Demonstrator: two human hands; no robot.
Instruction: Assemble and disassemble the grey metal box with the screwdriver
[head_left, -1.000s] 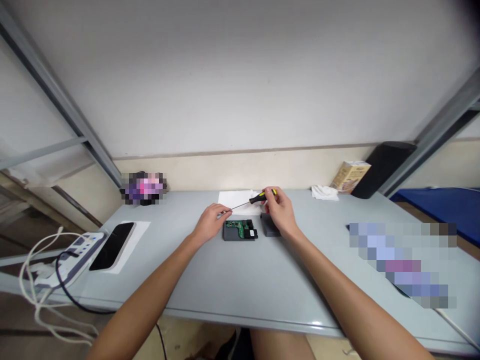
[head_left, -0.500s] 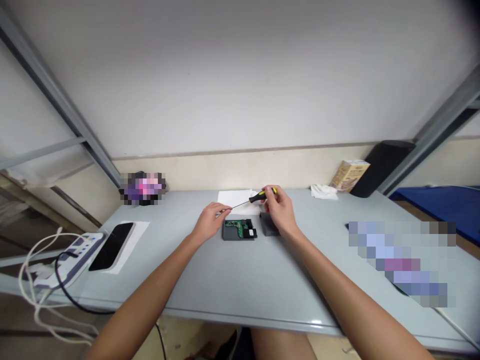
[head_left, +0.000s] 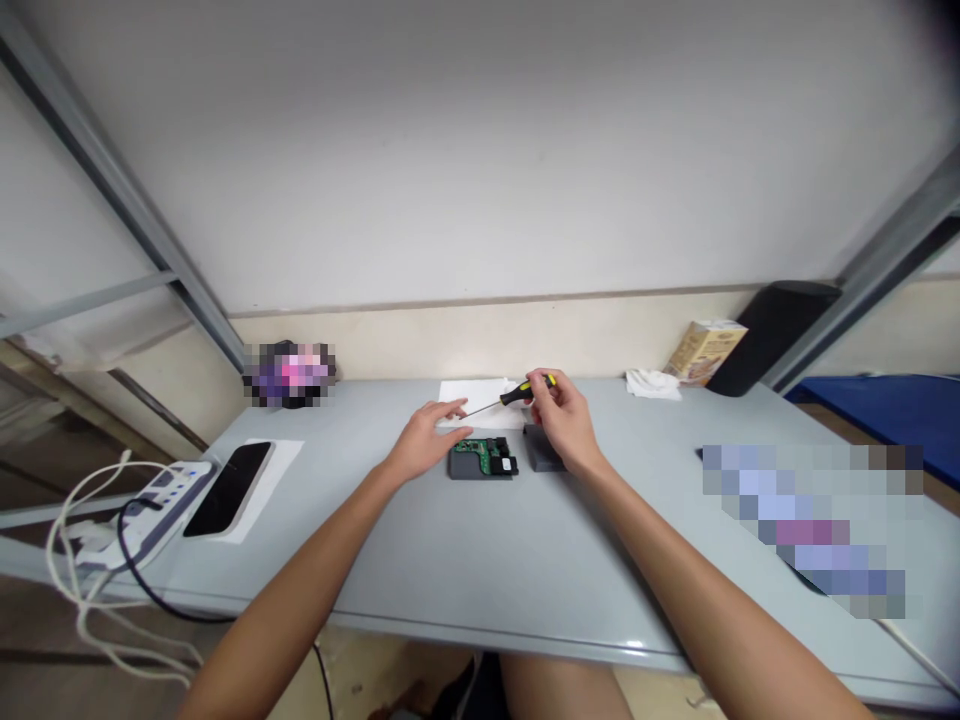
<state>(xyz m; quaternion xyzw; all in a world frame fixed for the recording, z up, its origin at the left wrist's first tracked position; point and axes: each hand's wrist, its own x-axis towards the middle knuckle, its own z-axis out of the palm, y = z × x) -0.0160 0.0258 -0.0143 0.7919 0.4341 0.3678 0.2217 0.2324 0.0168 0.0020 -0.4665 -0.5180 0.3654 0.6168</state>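
Note:
My right hand grips a black-and-yellow screwdriver by its handle. The thin shaft points left and down, its tip close to the fingers of my left hand. That left hand has its thumb and fingers apart, beside the green circuit board, which sits in a dark grey casing on the table. A second dark grey case part lies under my right hand, which partly hides it. Behind them is a sheet of white paper. Whether a tiny part sits at the screwdriver tip is too small to tell.
To the left, a phone rests on white paper near a power strip with cables. A yellow carton, a crumpled tissue and a black cylinder stand at the back right. Blurred items lie far left and right.
My left thumb and fingers have spread away from the screwdriver tip, where they were pinched together. The right hand keeps its hold on the screwdriver, and the view has shifted slightly.

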